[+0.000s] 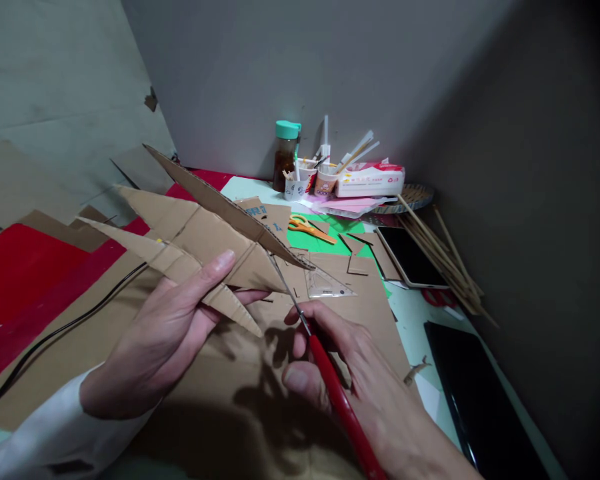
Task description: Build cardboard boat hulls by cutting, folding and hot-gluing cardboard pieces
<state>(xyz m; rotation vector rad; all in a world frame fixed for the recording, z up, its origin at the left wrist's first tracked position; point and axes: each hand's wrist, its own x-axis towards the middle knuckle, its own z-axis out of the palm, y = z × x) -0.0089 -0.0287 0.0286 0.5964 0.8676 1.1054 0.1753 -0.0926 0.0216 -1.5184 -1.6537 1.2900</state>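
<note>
My left hand is closed around a folded cardboard model with several long, pointed, wing-like pieces. The thumb presses on its face while the other fingers are mostly hidden behind it. In my right hand is a red-handled tool with a thin metal end, its exact kind unclear from this side. The metal end reaches up to the model's right part, beside the slanted upper piece. Whether it touches the cardboard I cannot tell.
Flat cardboard covers the table, with a clear set square and yellow scissors behind. Paper cups, a bottle and a tissue pack line the wall. Wooden sticks, a tablet and a black device lie right.
</note>
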